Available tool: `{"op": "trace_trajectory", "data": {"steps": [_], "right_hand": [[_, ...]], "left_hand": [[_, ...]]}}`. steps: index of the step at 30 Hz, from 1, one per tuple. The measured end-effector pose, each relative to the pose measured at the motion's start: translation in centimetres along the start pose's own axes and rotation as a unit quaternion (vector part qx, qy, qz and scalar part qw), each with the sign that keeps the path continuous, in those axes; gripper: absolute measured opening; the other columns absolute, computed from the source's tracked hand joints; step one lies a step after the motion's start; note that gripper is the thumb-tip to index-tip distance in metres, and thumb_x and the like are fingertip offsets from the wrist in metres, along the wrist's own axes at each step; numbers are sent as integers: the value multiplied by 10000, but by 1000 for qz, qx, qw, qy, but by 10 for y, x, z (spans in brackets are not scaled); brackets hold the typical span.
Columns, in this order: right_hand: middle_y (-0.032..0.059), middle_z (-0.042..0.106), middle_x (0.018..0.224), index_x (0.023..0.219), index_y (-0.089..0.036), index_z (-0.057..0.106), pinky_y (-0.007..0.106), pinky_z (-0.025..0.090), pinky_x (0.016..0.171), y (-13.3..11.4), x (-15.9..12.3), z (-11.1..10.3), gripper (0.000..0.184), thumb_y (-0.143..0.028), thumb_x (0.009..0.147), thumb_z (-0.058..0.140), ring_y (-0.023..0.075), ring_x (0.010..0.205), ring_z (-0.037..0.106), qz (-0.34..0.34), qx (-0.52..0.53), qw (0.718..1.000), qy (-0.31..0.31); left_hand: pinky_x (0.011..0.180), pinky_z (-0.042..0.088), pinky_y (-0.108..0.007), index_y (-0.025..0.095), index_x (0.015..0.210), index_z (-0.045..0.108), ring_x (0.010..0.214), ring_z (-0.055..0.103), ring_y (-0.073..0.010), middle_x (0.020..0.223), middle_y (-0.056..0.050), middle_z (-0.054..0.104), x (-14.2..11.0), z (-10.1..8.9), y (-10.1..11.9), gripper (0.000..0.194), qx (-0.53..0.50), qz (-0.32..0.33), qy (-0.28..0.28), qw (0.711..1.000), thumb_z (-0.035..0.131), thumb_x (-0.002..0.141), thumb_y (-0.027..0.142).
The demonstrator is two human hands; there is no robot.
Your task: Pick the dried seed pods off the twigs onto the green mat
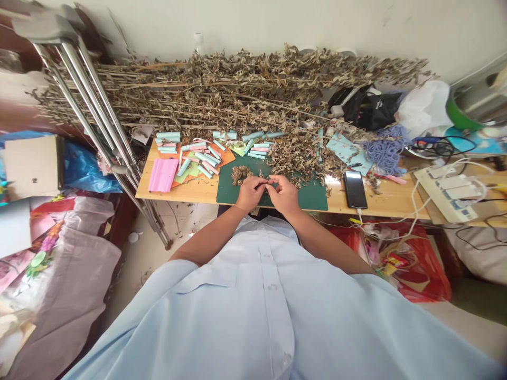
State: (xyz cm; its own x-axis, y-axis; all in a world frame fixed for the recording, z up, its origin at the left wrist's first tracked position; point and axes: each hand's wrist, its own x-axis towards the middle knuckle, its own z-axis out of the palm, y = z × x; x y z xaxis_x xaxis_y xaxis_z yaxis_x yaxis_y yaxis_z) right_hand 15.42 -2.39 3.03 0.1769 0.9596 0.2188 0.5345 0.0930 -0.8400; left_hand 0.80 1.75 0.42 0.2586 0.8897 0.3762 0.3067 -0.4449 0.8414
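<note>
My left hand (250, 193) and my right hand (283, 195) meet at the fingertips over the near edge of a green cutting mat (226, 196). Both are closed in a pinch; whatever lies between the fingers is too small to make out. Just beyond my left hand sits a clump of crumpled dried leaves (240, 173). A loose pile of dry brown leaves (295, 158) spreads over the mat beyond my right hand. Left of the mat lie several rolled tubes of blue and pink paper (206, 158) on orange and green sheets.
Long bundles of dried stalks (237, 89) fill the back along the wall. A plugged-in phone (355, 190), purple cord (386, 150) and a white power strip (447, 192) lie to the right. Metal crutches (99, 116) lean at the left, beside a pink paper stack (163, 175).
</note>
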Motion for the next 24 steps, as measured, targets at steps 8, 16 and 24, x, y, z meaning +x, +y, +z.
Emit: {"op": "trace_trajectory", "data": {"steps": [8, 16, 24], "right_hand": [[41, 742, 974, 1170, -241, 658, 324, 511, 725, 3, 2, -1, 305, -331, 889, 584, 157, 638, 583, -4, -11, 1000, 20], [34, 726, 939, 1183, -221, 632, 306, 492, 669, 7, 4, 0, 330, -346, 881, 584, 137, 601, 547, 27, 28, 999, 16], [35, 713, 919, 1130, -213, 645, 303, 486, 661, 13, 9, 0, 305, -343, 857, 608, 140, 631, 550, 49, 61, 996, 46]], "left_hand": [[873, 505, -360, 214, 924, 743, 896, 632, -189, 872, -47, 714, 0, 2, -4, 131, 12, 23, -10, 1000, 611, 926, 216], [877, 505, -365, 199, 921, 733, 907, 632, -196, 880, -60, 712, 0, 2, -5, 152, 22, 12, -14, 1000, 582, 925, 217], [881, 503, -359, 197, 898, 712, 922, 634, -196, 888, -54, 714, 0, 3, -5, 123, 30, 10, -8, 999, 593, 916, 169]]}}
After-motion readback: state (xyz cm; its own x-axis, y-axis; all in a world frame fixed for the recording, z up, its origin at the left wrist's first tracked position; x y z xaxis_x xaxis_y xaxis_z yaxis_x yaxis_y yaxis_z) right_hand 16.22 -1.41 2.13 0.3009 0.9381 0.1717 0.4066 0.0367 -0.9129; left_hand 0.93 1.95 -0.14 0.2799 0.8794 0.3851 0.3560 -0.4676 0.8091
